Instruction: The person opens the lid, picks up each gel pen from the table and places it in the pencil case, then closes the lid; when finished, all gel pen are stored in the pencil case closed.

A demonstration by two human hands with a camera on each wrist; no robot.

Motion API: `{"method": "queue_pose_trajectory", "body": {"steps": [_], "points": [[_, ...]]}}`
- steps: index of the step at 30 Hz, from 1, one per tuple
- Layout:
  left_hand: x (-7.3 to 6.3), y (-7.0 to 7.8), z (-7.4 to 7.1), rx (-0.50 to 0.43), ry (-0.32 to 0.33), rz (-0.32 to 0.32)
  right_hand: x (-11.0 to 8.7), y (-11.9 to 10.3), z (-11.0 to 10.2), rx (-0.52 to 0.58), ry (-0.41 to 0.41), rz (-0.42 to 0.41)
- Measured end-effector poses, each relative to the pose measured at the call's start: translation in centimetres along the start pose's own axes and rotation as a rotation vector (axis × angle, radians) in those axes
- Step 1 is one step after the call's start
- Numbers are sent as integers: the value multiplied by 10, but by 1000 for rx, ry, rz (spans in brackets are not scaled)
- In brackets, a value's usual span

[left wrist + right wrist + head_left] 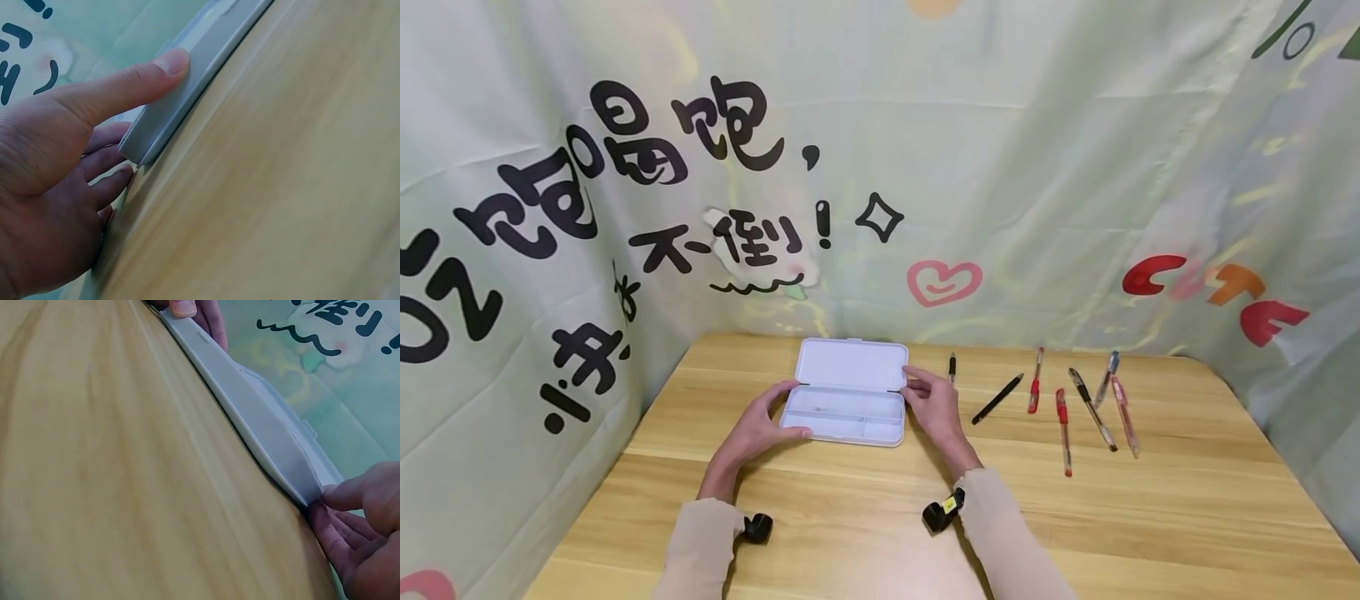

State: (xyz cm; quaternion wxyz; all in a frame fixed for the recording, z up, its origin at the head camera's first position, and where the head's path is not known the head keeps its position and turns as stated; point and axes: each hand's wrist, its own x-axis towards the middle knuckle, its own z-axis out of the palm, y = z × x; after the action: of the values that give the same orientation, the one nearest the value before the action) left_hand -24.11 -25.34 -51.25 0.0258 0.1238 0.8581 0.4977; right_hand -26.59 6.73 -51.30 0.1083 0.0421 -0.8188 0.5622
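Note:
A pale white pencil case (848,414) lies on the table with its lid (852,364) folded back. Long and short compartments divide its tray. My left hand (758,427) holds the left end, the thumb on the front wall and the fingers round the side; the left wrist view shows this grip on the case (181,84) closely. At the right end, my right hand (934,404) has its thumb and fingers at the side near the hinge. In the right wrist view, that hand (369,531) pinches a corner of the case (262,425).
Several pens lie right of the case: a black pen (997,398), a red-capped pen (1064,433), a black-capped pen (1093,410), a pink pen (1125,417) and a blue-capped pen (1107,379) among them. A printed cloth (1037,192) hangs behind the wooden table (842,517).

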Motion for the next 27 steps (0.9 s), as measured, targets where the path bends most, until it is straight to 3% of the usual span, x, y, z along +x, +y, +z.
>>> {"method": "queue_pose_trajectory", "body": {"steps": [9, 18, 27], "points": [[0, -3, 2, 6, 7, 6, -4, 5, -4, 87, -90, 50], [-2, -4, 5, 46, 16, -14, -5, 4, -8, 114, -128, 81], [-2, -3, -3, 26, -42, -16, -3, 1, -10, 136, -138, 86]]}}
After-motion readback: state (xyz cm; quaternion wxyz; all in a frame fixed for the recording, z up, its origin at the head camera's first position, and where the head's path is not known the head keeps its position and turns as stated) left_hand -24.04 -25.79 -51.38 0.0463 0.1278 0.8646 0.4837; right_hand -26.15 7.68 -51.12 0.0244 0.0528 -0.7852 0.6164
